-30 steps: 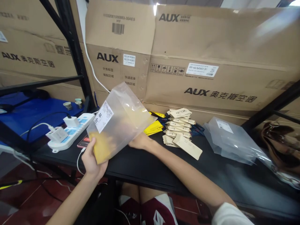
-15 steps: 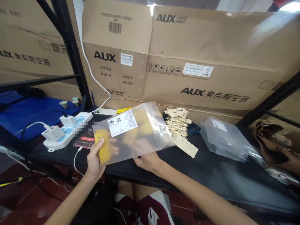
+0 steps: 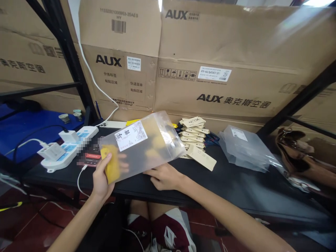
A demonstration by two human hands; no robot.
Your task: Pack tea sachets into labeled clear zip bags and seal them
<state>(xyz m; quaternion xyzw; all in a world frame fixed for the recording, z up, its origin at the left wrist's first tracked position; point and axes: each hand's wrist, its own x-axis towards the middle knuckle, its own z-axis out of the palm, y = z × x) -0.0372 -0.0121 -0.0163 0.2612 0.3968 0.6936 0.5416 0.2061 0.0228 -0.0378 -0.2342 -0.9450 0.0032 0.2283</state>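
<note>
A frosted clear plastic bag [image 3: 139, 159] with a white printed label [image 3: 132, 135] is tilted above the black table. My left hand [image 3: 101, 178] is closed on its left end, thumb in front and fingers behind. Inside that end, a yellow tag-like piece [image 3: 110, 164] shows through the plastic. My right hand [image 3: 165, 176] is by the bag's lower edge, fingers loosely bent and pointing left, holding nothing visible; its fingertips are partly hidden by the bag. More yellow shapes show blurred through the bag. Beside its right end lies a stack of beige tags [image 3: 194, 134] with dark cords.
A pile of clear plastic bags [image 3: 244, 150] lies to the right, near a brown bag [image 3: 296, 157]. On the left are a white power strip [image 3: 67, 152] with chargers and a phone [image 3: 91, 157] on a cable. Large cardboard [image 3: 210, 45] stands behind the black table [image 3: 210, 196].
My right hand has come out from behind the plastic bag to its lower edge, so more of it shows. My left hand keeps its hold. The whole view has shifted slightly.
</note>
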